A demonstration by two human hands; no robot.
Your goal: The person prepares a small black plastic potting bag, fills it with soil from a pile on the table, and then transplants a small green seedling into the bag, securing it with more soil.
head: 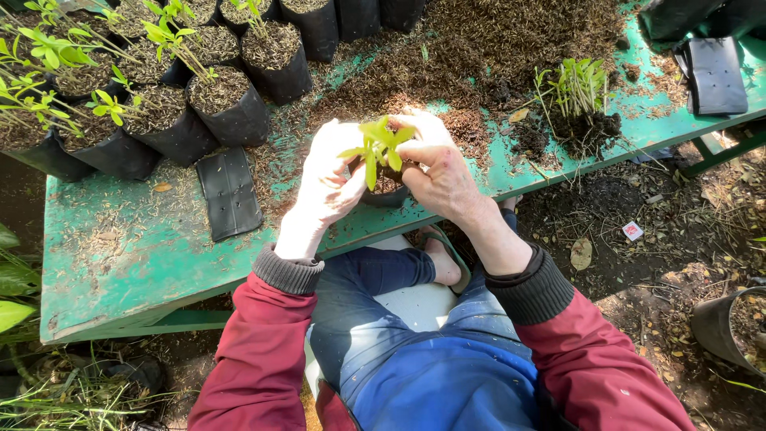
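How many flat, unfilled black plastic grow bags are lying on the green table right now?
2 in view: one flat black plastic grow bag near the table's left part, beside the filled bags; another flat black bag at the far right end. More may be hidden in the dark pile at the top right.

A small black grow bag (388,194) of dark soil is sitting upright at the near edge of the green surface (120,247), holding a bright green seedling (377,145) standing upright.
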